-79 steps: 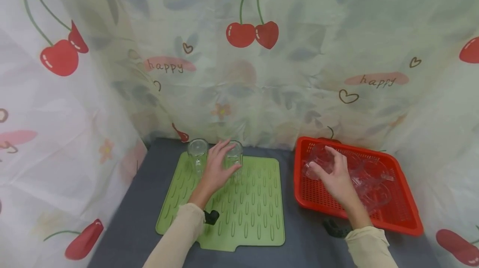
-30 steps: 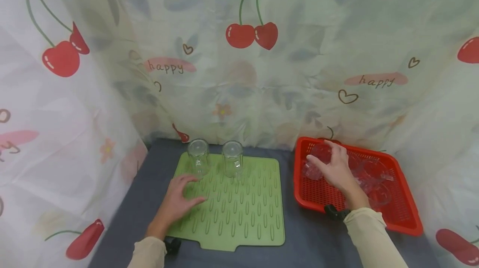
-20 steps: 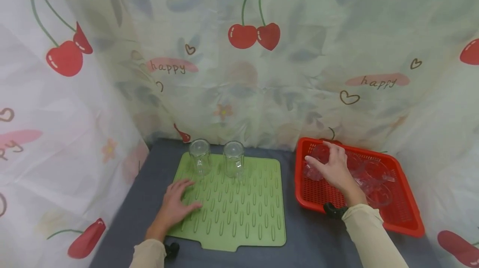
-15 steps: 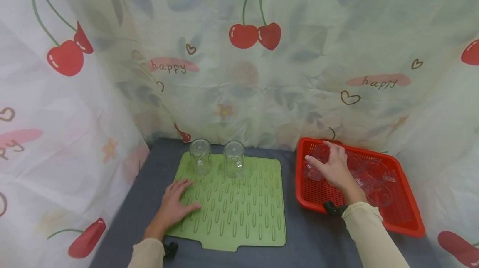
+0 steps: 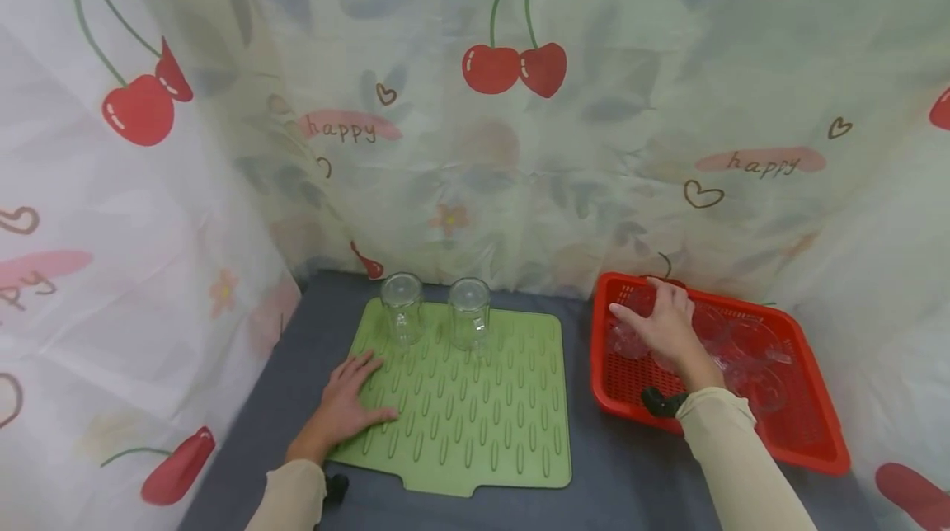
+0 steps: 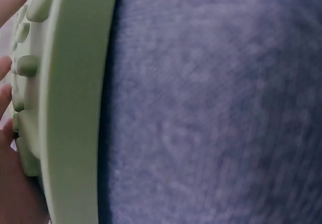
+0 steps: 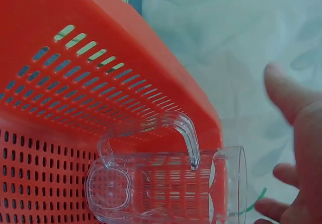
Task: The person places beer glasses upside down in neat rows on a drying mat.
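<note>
My left hand rests with fingers spread on the left part of a green ridged drying mat. At the mat's far edge stand two clear glass mugs, bottoms up: a left mug and a right mug. Over the red plastic basket is my right hand, thumb and fingers parted. Just below it a clear mug lies on its side, handle towards the basket wall; the right wrist view shows a gap between fingers and mug. The hand partly covers it in the head view.
Several more clear mugs lie in the basket's right half, their outlines overlapping. A dark grey cloth covers the table. Curtains with a cherry print hang at the back and both sides.
My left hand has drawn back from the right mug on the mat, leaving it standing, and come down on the mat's left edge. My right hand stays over the basket, shifting slightly.
</note>
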Motion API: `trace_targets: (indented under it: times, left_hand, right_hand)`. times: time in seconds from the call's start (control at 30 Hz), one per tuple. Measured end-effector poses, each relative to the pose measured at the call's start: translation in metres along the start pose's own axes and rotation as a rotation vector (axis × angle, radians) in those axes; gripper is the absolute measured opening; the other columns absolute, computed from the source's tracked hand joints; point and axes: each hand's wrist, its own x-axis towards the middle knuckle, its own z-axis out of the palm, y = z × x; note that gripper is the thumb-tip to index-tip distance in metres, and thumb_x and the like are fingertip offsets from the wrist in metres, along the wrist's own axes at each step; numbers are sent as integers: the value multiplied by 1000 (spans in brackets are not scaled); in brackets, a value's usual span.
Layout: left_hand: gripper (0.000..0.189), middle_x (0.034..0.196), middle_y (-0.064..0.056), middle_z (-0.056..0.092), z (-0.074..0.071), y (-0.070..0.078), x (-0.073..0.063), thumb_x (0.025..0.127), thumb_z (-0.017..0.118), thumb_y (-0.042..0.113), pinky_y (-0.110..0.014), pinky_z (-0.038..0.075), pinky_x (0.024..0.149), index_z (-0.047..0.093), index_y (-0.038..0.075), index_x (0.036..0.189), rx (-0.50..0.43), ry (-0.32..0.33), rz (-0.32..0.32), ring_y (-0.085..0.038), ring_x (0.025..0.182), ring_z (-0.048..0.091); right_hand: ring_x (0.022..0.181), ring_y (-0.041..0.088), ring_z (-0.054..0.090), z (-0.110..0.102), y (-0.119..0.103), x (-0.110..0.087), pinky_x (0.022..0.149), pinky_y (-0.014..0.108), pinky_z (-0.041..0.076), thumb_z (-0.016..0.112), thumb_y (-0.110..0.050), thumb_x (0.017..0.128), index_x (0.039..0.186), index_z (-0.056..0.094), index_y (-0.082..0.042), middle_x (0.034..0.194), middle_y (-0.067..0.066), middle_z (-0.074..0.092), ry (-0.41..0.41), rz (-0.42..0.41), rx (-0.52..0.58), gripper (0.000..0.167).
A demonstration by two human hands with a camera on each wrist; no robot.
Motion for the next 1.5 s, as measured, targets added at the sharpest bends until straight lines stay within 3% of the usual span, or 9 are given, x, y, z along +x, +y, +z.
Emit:
trace_targets:
  times: [0.27,0.77,1.2,1.5]
  left_hand:
    - [102,165,-16,34,0,0,0,71,86,60,-79,26,110,47,13,153,6,9,22,-50,150,24]
    - [101,167,-13,32,-2,3,0,71,86,62,-77,26,113,48,16,153,-6,-1,-15,-46,153,23]
    - [101,168,-11,30,-2,1,0,72,84,64,-74,24,115,47,17,154,-10,-22,-40,-44,155,20]
    - [101,167,-12,31,-1,-1,-1,73,83,64,-75,26,113,47,16,154,3,-6,-24,-45,154,22]
  right_hand:
    - [145,56,11,0,4,3,110,77,32,74,-46,91,163,7,-2,162,35,9,-41,58,-14,107]
    - [139,55,17,0,5,7,109,75,35,75,-23,91,160,18,1,157,36,14,-40,45,2,93]
    - [146,60,10,3,3,11,111,78,28,76,-21,90,162,15,-1,162,36,11,-107,19,-63,97]
    - [141,58,17,3,0,8,109,76,33,76,-19,89,160,21,0,157,37,18,-100,12,-77,92]
